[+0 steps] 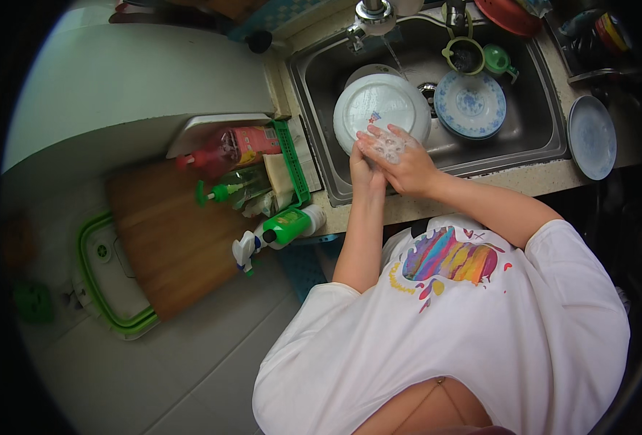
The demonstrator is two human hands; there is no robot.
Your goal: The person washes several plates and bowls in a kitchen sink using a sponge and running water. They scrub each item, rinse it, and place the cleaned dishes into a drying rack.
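Note:
Soapy foam covers my right hand (398, 159), whose fingers are spread. It presses against my left hand (366, 173), which is partly hidden behind it; whether the left fingers grip anything is not visible. Both hands are over the near edge of an upside-down white dish (379, 100) in the steel sink (527, 138). Another plate (372, 69) shows behind that dish. To the right, a blue-patterned plate (470, 104) lies face up on another dish. Thin water runs from the chrome faucet (374, 20).
A yellow-green strainer (464, 56) and a green cup-like item (497, 58) sit at the sink's back. A plate (592, 137) stands at the right counter edge. Left are a green basket (292, 163), a pink bottle (234, 147), a green spray bottle (286, 225) and a wooden board (179, 234).

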